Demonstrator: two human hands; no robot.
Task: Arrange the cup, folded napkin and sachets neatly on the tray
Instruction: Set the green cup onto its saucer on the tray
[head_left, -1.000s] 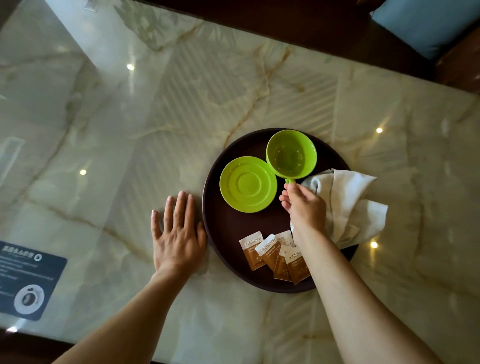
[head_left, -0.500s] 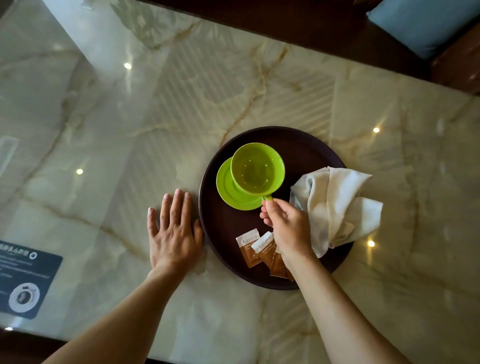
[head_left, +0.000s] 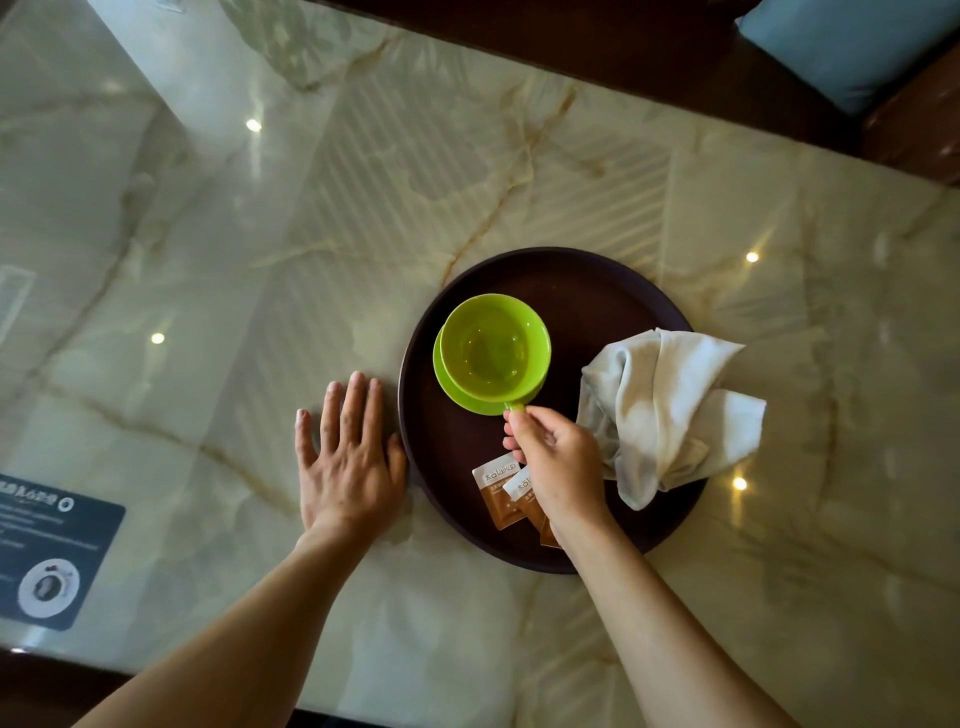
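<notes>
A round dark brown tray (head_left: 597, 280) lies on the marble table. A lime green cup (head_left: 492, 349) stands on a matching green saucer (head_left: 457, 392) in the tray's left half. My right hand (head_left: 558, 460) pinches the cup's small handle at its near side. A crumpled white napkin (head_left: 670, 410) lies on the tray's right side and hangs over the rim. Several brown and white sachets (head_left: 497, 491) lie overlapping at the tray's near edge, partly hidden under my right hand. My left hand (head_left: 349, 460) lies flat on the table, fingers apart, against the tray's left rim.
The marble table (head_left: 467, 171) is glossy with light reflections. A dark blue printed card (head_left: 49, 561) lies at the near left edge. A dark wooden edge and a blue cushion (head_left: 852, 47) lie beyond the far side.
My right hand carried the cup by its handle from the tray's far middle leftward onto the saucer. The left hand stayed flat beside the tray.
</notes>
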